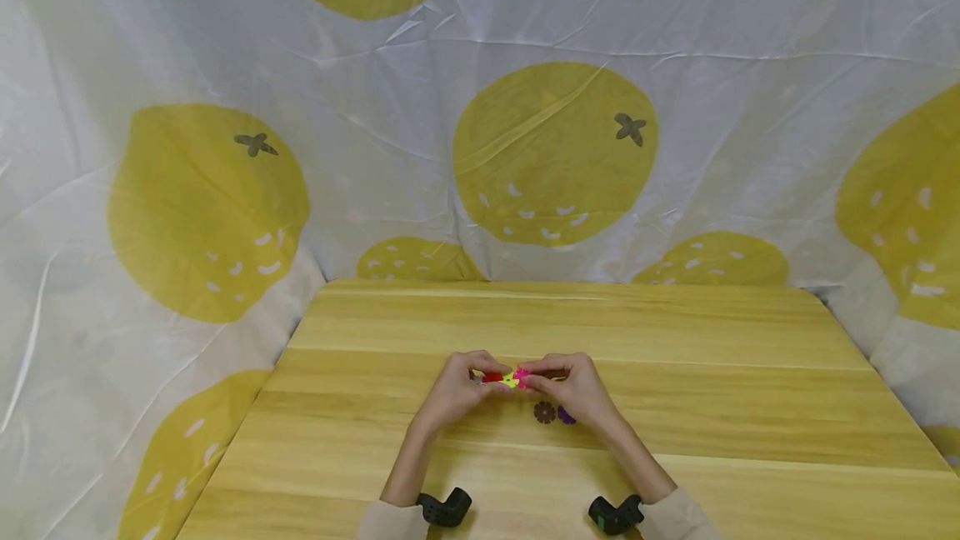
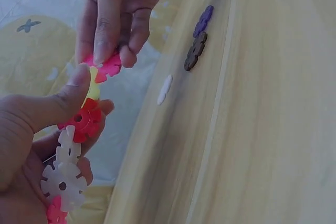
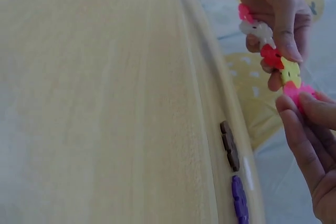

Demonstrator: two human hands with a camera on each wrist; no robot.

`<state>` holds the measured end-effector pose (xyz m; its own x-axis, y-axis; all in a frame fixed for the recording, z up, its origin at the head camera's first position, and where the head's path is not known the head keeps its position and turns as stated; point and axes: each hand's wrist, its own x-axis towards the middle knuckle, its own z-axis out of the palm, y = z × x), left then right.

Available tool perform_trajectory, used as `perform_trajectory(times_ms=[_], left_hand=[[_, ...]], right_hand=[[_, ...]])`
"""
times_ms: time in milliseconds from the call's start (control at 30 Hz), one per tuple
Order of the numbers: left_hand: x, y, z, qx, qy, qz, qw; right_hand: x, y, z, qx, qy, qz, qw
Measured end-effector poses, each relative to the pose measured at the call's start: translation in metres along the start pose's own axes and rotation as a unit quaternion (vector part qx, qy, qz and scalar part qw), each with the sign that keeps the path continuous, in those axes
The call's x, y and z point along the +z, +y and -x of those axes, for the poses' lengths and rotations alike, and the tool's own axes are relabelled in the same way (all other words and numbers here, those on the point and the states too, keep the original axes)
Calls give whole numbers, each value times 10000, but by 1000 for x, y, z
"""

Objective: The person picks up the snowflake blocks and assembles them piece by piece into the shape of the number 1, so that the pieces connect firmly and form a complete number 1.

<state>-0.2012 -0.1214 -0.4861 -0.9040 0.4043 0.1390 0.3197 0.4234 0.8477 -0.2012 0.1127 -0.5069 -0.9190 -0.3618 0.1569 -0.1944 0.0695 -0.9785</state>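
Note:
My left hand (image 1: 460, 386) grips a short chain of interlocking plastic snowflake discs. Along it, the left wrist view shows a pink disc (image 2: 56, 211) at the low end, two whitish discs (image 2: 63, 186), a red disc (image 2: 84, 120) and a yellow disc (image 2: 93, 88). Between thumb and fingers, my right hand (image 1: 576, 386) pinches a bright pink disc (image 3: 298, 94) at the chain's other end, where it meets the yellow one. The left thumb lies by the yellow and red discs. Fingers partly cover the chain in every view.
On the wooden table (image 1: 675, 407) below the right hand lie a brown disc (image 1: 544, 412) and a purple disc (image 1: 566, 415). A white disc (image 2: 164, 89) lies near them in the left wrist view. Behind the table hangs a lemon-print cloth (image 1: 375, 148).

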Motion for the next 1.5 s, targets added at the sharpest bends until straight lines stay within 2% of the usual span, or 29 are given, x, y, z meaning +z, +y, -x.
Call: perform_trajectory(times_ms=[167, 367, 600, 900, 1000, 1067, 1133, 1233, 1367, 1500], left_hand=[[-1, 1, 1, -78, -3, 143, 9999], [-4, 0, 1, -171, -57, 212, 9996], [-5, 1, 2, -204, -166, 239, 9994], [-6, 3, 4, -150, -273, 341, 9989], [-3, 8, 4, 149, -216, 50, 9996], [2, 10, 3, 452, -128, -451, 9979], [6, 12, 2, 719, 31, -1031, 9921], [13, 14, 1, 904, 271, -1650, 9818], [21, 15, 0, 1054, 623, -1847, 9751], [29, 13, -3, 1271, 873, -1811, 9713]], right_hand=[[1, -1, 2, 5, -24, -74, 10000], [-1, -2, 5, -105, 140, 432, 9989], [0, 0, 6, -476, -24, 121, 9988], [0, 0, 8, -115, 45, -450, 9989], [-2, 0, 7, 172, 259, -646, 9974], [-3, -1, 7, 390, 432, -747, 9955], [-4, -1, 7, 558, 559, -808, 9936], [-4, -3, 6, 694, 660, -860, 9917], [-4, -3, 6, 803, 739, -899, 9900], [-4, 0, 7, 890, 822, -862, 9889]])
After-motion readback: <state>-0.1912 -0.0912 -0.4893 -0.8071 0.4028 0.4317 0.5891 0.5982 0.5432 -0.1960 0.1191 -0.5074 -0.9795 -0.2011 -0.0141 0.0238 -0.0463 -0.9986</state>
